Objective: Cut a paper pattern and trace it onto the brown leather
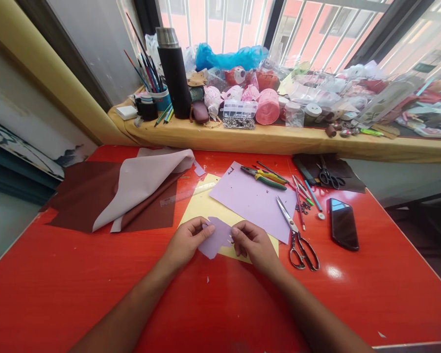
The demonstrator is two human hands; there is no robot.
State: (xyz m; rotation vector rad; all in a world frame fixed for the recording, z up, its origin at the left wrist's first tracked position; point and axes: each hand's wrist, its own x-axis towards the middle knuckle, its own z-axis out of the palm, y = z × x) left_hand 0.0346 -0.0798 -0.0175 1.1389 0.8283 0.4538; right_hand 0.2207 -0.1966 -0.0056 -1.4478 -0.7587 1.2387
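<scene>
Holding a small purple cutout (216, 239) over the near edge of the yellow sheet (195, 208), the 2 hands risk creasing or tearing it, since it looks thin and its right edge seems cut into narrow points. The left hand (187, 241) grips it with the thumb pressed on its face; the right hand (256, 245) pinches that right edge, how firmly I cannot tell. Uneven pulling could rip off a point. The scissors (294, 227) lie near the right hand, tips on the purple sheet (255, 203), so a careless sideways sweep could knock them and shift that sheet. A loose scrap (208, 280) on the red table (95, 279) could stick to a passing forearm.
</scene>
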